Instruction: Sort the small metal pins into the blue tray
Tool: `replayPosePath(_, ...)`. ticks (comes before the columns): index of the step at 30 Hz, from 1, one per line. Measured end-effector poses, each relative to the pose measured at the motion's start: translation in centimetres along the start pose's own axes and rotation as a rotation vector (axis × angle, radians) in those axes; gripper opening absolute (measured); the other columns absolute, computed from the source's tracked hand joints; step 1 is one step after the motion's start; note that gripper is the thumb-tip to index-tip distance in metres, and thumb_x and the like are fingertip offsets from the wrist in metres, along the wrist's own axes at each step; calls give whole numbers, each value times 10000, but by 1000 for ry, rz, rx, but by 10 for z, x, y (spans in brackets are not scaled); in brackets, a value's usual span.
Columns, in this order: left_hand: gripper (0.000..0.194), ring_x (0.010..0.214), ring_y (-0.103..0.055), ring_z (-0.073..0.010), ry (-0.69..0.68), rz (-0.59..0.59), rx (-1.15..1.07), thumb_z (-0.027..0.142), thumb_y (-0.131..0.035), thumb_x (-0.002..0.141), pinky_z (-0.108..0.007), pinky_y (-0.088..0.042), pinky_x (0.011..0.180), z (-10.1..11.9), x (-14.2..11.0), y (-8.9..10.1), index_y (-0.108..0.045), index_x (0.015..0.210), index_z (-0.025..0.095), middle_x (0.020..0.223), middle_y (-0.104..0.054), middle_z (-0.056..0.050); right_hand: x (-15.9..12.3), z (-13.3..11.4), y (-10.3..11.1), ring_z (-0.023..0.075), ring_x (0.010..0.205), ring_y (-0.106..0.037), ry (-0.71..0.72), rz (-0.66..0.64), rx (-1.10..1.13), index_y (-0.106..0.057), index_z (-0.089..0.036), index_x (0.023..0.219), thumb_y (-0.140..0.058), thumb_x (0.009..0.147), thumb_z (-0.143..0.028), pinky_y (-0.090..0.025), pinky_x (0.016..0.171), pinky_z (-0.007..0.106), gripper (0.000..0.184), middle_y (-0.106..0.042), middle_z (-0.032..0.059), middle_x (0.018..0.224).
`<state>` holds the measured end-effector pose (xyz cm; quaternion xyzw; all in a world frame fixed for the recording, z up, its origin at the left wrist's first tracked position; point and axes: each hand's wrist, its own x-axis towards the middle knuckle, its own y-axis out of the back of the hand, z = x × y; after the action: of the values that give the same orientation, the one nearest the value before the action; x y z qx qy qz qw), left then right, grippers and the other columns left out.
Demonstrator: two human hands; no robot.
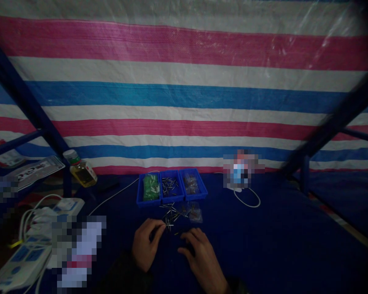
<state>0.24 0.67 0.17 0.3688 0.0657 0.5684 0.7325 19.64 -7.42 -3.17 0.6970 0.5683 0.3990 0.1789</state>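
Observation:
My left hand (pixel 147 241) rests on the dark blue cloth (pixel 263 245) with its fingers curled in a pinch on something too small to make out. My right hand (pixel 199 255) lies beside it with the fingers bent down onto the cloth near a small thin piece (pixel 178 233). Just beyond the fingertips lies a loose heap of small metal pins (pixel 171 213) and small clear bags (pixel 194 212). Behind them stand three blue bins in a row: the left bin (pixel 147 188) holds green parts, the middle bin (pixel 171 187) metal pins, the right bin (pixel 192 184) bagged parts.
A bottle of yellow liquid (pixel 81 169) stands at the back left. White power strips (pixel 27 255) and cables lie at the near left. A white cable (pixel 248 200) loops at the back right. Dark blue frame bars (pixel 325 130) slant at both sides before a striped tarp (pixel 184 81).

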Motion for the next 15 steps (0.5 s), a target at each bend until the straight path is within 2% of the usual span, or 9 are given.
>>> replayPosePath(5,274,744,-684,-186,-2,3,10,378,-519,1018,-279,-516,678,-1,0,-1,-723,917,225,843,-740,-38,17,-6,-7,232,916,-662,-10,-23,19,-675,-266,956,-679,842,-7,-533,821,354,283,-676,11,934)
replayPosePath(11,286,732,-689,-188,-1,13,10,401,-527,1005,-271,-521,642,3,1,0,-726,904,222,834,-748,-45,28,-10,-14,236,899,-659,-25,13,-7,-664,-251,876,-630,861,0,-528,826,352,253,-675,22,913)
replayPosePath(15,249,742,-694,-188,-1,18,0,377,-557,991,-266,-518,643,6,2,2,-732,895,227,838,-752,-37,37,-16,-12,261,945,-665,-31,49,64,-681,-251,916,-606,896,-46,-540,849,379,219,-685,49,969)
